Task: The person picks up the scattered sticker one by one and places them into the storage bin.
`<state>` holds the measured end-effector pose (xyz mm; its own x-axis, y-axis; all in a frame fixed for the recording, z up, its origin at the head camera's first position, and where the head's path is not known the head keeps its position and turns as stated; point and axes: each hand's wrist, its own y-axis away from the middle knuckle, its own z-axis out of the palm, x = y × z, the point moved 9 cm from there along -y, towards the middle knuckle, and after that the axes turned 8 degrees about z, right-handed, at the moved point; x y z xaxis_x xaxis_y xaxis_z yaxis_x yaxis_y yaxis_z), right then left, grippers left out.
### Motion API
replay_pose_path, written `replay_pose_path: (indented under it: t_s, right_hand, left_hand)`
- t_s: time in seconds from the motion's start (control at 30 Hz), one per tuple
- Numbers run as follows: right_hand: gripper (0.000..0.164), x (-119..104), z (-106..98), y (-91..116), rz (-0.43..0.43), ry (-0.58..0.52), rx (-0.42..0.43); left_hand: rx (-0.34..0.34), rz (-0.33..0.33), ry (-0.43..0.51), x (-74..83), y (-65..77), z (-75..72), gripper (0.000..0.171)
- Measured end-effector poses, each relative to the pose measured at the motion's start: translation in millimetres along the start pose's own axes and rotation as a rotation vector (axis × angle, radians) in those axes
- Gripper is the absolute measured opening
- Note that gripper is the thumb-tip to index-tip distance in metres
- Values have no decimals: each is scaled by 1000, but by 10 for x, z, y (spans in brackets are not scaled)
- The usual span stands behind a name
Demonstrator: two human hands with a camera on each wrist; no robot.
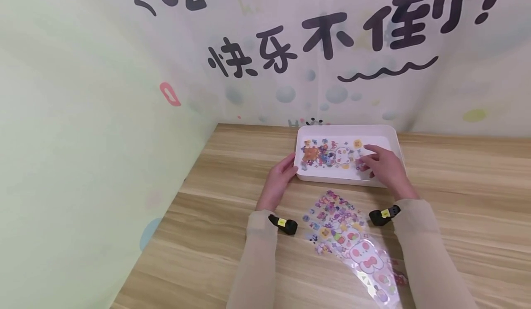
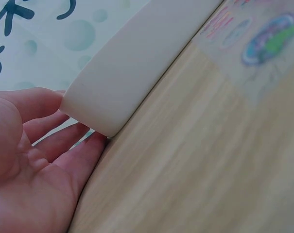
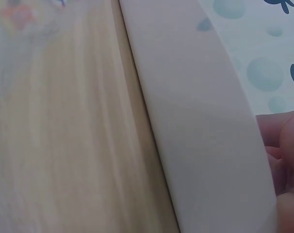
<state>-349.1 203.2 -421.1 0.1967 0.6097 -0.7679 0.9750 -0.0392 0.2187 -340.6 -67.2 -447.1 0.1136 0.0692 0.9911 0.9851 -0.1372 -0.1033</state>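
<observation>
A white tray (image 1: 344, 180) stands near the wall, with small colourful stickers in it, among them a brown bear sticker (image 1: 310, 153) and a white bear sticker (image 1: 342, 155). My left hand (image 1: 279, 182) touches the tray's left end, thumb by the front corner and the other fingers along the end wall. In the left wrist view these fingers reach the tray's corner. Over the right part of the tray, my right hand (image 1: 386, 167) has its fingers apart, fingertips close over some small stickers. The tray's side wall hides most of those fingers in the right wrist view.
In front of the tray, clear sticker sheets (image 1: 367, 257) printed with bears and fruit lie fanned on the wooden table (image 1: 199, 235). A printed cloth wall (image 1: 265, 101) rises right behind the tray. Another pale wall (image 1: 83, 161) borders the table's left side.
</observation>
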Motion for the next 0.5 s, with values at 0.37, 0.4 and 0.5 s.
replay_pose_path:
  t_s: [0.37,0.4,0.5]
  right_hand:
    - [52,-2,25,-5,2,23,-2]
    - [53,0,26,-6,5,29,-3]
    - [54,11,31,-12,18,50,-7]
  left_hand:
    - [3,-5,23,-6,-1,-4,44]
    - [3,-6,22,-10,-3,-4,44]
    - [1,-7,20,-20,-9,-6,44]
